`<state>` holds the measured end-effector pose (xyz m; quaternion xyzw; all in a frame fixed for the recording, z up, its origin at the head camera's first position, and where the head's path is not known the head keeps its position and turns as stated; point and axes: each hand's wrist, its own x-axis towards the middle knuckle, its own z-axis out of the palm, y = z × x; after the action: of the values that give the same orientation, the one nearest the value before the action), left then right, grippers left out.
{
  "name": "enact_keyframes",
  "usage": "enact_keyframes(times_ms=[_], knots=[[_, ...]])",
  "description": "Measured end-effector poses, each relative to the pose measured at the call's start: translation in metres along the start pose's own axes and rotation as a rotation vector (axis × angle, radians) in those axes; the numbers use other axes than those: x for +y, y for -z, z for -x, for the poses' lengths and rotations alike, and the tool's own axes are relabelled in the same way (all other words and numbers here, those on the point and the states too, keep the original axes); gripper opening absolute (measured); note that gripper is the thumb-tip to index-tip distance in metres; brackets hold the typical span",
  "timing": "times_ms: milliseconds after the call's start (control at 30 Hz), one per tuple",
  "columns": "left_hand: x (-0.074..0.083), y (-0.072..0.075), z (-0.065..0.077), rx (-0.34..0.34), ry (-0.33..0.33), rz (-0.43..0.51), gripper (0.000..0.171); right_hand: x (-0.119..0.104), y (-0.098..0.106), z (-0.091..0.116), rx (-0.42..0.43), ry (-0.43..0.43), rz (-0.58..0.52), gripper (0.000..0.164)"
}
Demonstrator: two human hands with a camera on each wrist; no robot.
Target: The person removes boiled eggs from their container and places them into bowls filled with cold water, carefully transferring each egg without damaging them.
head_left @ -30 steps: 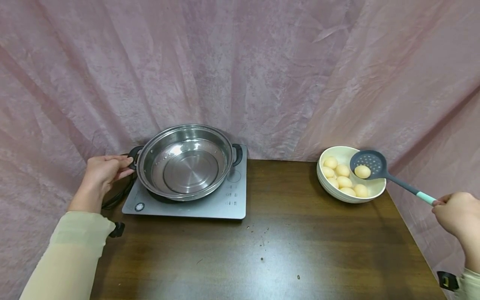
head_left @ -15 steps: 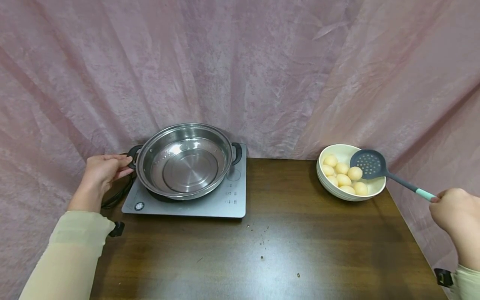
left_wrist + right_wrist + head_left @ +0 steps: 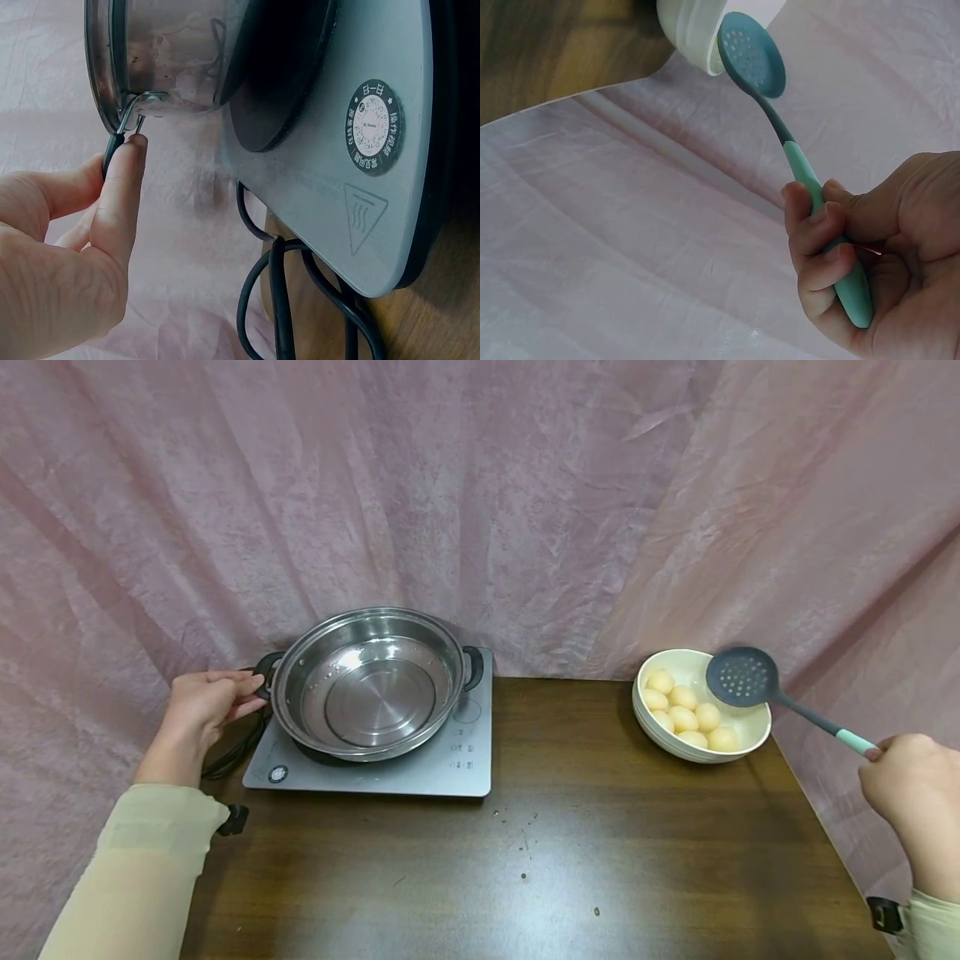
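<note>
My left hand (image 3: 213, 706) pinches the black side handle (image 3: 112, 154) of a steel pot (image 3: 381, 702), thumb on one side and fingers on the other. The pot sits on a silver induction cooktop (image 3: 375, 783) and shows shiny bare metal at its bottom. In my right hand (image 3: 911, 806) is a slotted spoon (image 3: 751, 56), its mint green handle (image 3: 806, 169) gripped by curled fingers. The spoon's grey perforated head is over the right rim of a cream bowl (image 3: 750, 731) and carries nothing. Several pale yellow, egg-like balls (image 3: 683, 719) lie in the bowl.
Black cables (image 3: 277, 300) run beside the cooktop's left edge. Small dark crumbs (image 3: 523, 876) are scattered on the brown wooden table (image 3: 570, 827). A pink curtain (image 3: 480, 510) hangs close behind the pot and bowl and along the right side.
The pale ball that lay on the slotted spoon has rolled off to the left into the bowl. The spoon's head has since lifted slightly. My left hand has stayed on the pot handle.
</note>
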<state>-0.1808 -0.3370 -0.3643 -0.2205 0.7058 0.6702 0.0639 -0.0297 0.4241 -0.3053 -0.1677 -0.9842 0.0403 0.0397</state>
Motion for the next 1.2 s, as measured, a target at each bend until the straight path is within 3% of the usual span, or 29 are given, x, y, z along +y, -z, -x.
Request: enact_keyframes(times_ms=[167,400,600,900,1200], knots=[[-0.001,0.001,-0.001,-0.002,0.007,-0.010,0.033,-0.002,0.001,0.001,0.014,0.008,-0.021,0.029],[0.000,0.001,-0.001,-0.016,-0.020,0.018,0.017,-0.002,0.001,0.001,0.030,0.010,-0.045,0.030],[-0.001,0.001,0.000,-0.016,-0.030,0.027,0.017,-0.006,0.005,0.002,0.014,-0.016,-0.075,0.032],[0.000,0.001,0.002,-0.015,-0.031,0.032,0.010,-0.019,0.012,0.010,-0.150,0.044,-0.217,0.042],[0.001,0.001,0.001,-0.007,-0.029,0.024,0.008,-0.060,0.005,0.012,-0.213,0.148,-0.372,0.049]])
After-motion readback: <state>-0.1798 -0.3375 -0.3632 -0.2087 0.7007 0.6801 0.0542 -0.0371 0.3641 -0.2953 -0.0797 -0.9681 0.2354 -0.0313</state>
